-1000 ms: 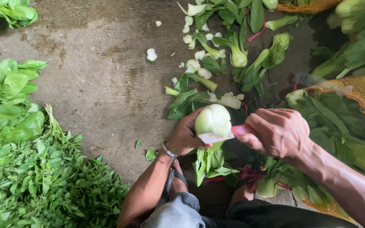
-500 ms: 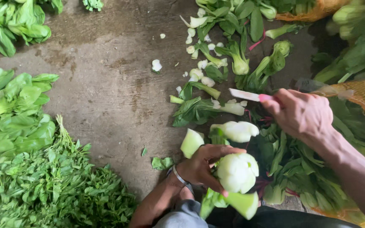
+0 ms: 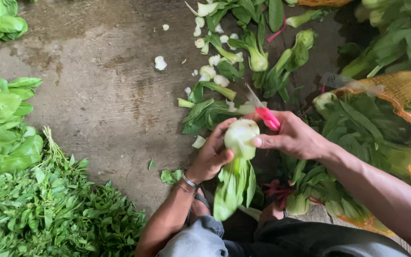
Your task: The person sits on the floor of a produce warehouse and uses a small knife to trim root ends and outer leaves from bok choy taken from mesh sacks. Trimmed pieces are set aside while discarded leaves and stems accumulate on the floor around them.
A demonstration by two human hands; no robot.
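Rough concrete floor (image 3: 96,104), hands gripping smooth bok choy (image 3: 239,143), pink-handled knife (image 3: 266,116)

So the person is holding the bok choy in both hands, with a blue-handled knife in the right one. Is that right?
Not quite: the head view shows the knife handle is pink, not blue. The rest holds: the left hand and the right hand both hold the bok choy, and the knife is in the right.

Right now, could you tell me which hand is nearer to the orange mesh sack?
Right. The right hand is just beside the orange mesh sack; the left hand is farther away, beyond the bok choy.
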